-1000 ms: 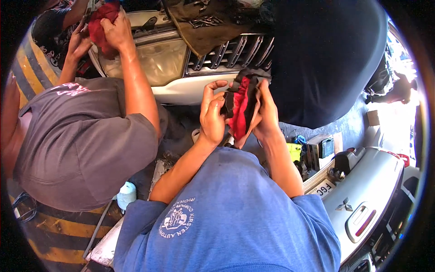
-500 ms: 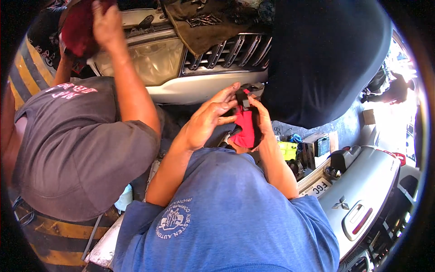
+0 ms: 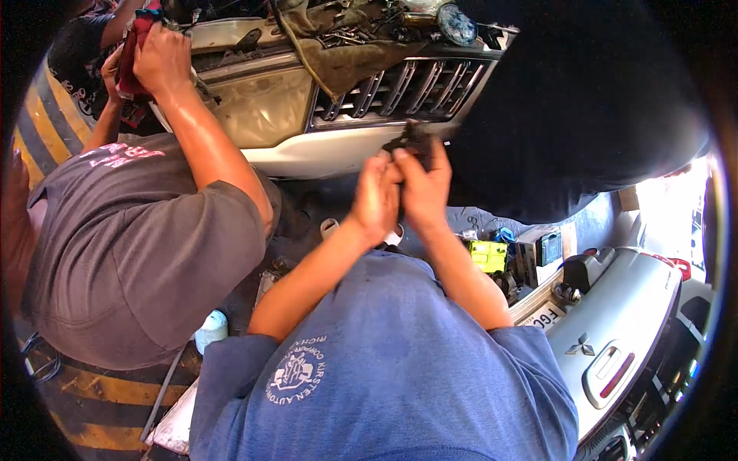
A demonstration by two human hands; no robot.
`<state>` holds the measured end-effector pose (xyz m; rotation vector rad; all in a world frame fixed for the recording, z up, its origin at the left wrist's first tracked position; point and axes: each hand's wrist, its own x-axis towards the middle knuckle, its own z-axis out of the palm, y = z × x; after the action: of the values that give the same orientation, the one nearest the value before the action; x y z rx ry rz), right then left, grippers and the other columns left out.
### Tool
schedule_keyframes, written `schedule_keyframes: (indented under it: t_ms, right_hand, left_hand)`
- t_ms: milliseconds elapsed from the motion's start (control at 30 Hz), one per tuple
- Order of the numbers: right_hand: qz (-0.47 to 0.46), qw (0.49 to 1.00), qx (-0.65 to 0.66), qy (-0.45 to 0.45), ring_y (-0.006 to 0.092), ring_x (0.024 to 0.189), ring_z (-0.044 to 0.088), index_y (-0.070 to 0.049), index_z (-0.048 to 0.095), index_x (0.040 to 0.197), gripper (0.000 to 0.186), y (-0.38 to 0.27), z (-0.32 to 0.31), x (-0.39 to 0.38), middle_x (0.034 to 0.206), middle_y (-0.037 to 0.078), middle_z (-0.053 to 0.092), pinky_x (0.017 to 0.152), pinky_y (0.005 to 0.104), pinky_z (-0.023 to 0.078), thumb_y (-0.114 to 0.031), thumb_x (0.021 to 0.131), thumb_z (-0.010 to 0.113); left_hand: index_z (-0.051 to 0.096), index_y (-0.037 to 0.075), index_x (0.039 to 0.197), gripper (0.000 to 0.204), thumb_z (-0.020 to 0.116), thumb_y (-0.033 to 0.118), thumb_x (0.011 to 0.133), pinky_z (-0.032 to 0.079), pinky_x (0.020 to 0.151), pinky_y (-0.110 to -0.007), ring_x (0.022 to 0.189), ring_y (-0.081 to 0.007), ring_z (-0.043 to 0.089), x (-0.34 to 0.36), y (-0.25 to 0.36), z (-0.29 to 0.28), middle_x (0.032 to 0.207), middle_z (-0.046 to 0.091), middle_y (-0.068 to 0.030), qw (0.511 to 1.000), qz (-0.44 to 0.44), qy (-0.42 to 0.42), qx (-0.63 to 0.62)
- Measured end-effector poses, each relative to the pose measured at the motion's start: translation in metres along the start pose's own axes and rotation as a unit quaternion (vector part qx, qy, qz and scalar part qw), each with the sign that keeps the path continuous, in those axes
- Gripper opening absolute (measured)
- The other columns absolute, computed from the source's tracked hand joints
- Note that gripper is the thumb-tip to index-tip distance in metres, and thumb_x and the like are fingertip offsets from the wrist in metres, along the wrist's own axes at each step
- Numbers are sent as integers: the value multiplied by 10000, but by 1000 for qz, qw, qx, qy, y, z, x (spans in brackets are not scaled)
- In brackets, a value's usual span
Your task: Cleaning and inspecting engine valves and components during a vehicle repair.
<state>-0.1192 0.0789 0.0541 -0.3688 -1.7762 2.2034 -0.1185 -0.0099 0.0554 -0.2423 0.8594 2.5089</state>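
Drawn closer together since half a second ago, the left hand (image 3: 374,200) and right hand (image 3: 425,188) meet beyond the chest. Past them spans a white car bumper (image 3: 307,156), topped by a slatted grille (image 3: 400,88). The right hand grips a dark crumpled bundle (image 3: 416,137) jutting above its fingertips; the left is curled alongside, its hold unclear.

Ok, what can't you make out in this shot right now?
All in the head view:
Dark bundle: blurred and partly covered by the left hand and right hand; full shape hidden.
Red cloth: partly covered by a co-worker's hand.
Bumper: right end hidden behind a large dark shape.
Metal pieces on the brown cloth: too small to identify.
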Motion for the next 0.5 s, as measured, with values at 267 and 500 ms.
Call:
schedule_keyframes:
  t_ms: [267,500]
  right_hand:
    - [-126,967,-201,90,212,883,591,34,539,1158,386,37,-8,33,1009,149,610,805,320,473,-29,782,600]
    - [172,983,41,45,135,606,562,-59,596,1019,165,31,-45,78,759,35,600,556,256,480,-95,859,603]
  left_hand:
    - [394,31,1354,579,415,351,872,289,1056,-328,1244,-184,429,-6,-25,1,1336,476,-80,994,43,-39,93]
    - [575,-34,1183,476,425,276,854,314,1044,-369,1196,-208,495,-25,-1,-17,1215,587,-144,966,-5,-207,158]
